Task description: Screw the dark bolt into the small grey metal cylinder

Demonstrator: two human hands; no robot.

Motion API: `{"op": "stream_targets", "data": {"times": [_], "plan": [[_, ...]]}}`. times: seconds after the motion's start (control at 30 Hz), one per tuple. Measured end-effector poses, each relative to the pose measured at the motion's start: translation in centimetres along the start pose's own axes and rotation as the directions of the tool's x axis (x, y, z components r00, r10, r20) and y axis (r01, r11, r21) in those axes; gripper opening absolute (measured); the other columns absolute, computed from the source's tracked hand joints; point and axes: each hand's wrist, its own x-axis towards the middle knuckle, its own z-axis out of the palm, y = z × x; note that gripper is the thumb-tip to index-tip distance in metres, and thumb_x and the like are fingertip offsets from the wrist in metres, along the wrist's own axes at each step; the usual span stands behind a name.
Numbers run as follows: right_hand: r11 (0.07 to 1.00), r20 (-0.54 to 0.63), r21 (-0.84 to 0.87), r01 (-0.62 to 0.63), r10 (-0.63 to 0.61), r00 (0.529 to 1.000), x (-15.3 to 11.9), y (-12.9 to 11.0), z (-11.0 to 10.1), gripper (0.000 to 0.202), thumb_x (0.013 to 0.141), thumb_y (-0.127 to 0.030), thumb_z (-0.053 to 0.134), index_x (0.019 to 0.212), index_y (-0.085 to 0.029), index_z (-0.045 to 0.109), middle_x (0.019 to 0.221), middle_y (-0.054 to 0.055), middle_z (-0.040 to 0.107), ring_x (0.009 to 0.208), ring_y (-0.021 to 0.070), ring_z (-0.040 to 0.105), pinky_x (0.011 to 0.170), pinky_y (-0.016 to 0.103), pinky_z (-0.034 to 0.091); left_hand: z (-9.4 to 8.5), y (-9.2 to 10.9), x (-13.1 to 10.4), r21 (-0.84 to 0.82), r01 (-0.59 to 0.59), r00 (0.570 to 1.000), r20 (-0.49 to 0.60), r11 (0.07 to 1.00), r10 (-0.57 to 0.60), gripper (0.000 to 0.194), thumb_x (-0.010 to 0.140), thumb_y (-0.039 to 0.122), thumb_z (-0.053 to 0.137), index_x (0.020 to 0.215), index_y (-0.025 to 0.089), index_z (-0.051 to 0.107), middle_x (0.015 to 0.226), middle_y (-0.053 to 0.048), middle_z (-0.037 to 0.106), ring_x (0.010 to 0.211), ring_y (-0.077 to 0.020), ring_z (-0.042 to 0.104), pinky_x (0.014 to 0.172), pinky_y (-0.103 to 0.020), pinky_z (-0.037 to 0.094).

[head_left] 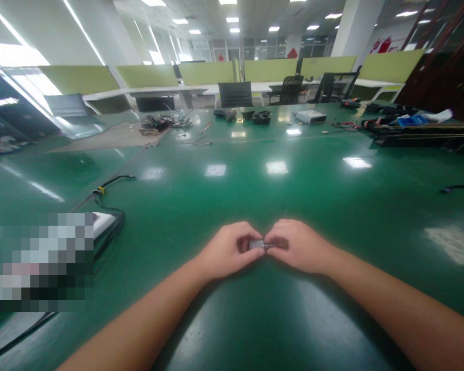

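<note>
Both hands meet above the green tabletop (pixel 251 180), near the middle of the view. My left hand (pixel 232 249) is curled, its thumb and fingers closed round a small grey metallic cylinder (pixel 257 244). From the right, my right hand (pixel 297 245) pinches the thin dark shaft (pixel 271 246) that extends from the cylinder. The piece lies roughly level between the two hands, and the fingertips of both hands nearly touch. Fingers cover part of it, so its full shape is hidden.
A blurred-out object (pixel 42 257) with black cables (pixel 112 232) lies at the left. A dark cable end (pixel 460 188) is at the right. Along the far edge are tangled parts (pixel 166 122), black pieces (pixel 261 117), a silver box (pixel 310 117) and dark bars (pixel 425 135).
</note>
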Motion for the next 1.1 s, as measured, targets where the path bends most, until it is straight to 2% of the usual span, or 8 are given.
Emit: {"op": "stream_targets", "data": {"times": [0.23, 1.1], "plan": [[1.000, 0.012, -0.012, -0.001, 0.001, 1.000, -0.01, -0.13, 0.02, 0.006, 0.084, -0.021, 0.073, 0.089, -0.021, 0.072, 0.084, 0.001, 0.069, 0.081, 0.0166, 0.059, 0.075, 0.030, 0.039, 0.16, 0.16, -0.02, 0.035, 0.021, 1.000, 0.023, 0.999, -0.021, 0.021, 0.081, 0.028, 0.073, 0.099, 0.017, 0.072, 0.078, -0.001, 0.063, 0.068, -0.0138, 0.055, 0.062, -0.024, 0.041], [1.000, 0.022, -0.004, -0.019, 0.019, 1.000, -0.13, -0.19, -0.22, 0.005, 0.084, -0.021, 0.072, 0.089, -0.020, 0.073, 0.083, 0.001, 0.069, 0.079, 0.0163, 0.059, 0.074, 0.030, 0.039, 0.17, 0.19, -0.01, 0.061, 0.030, 0.999, 0.012, 0.998, -0.031, 0.018, 0.082, 0.030, 0.073, 0.093, 0.017, 0.070, 0.077, 0.000, 0.060, 0.067, -0.0136, 0.054, 0.062, -0.024, 0.040]]}}
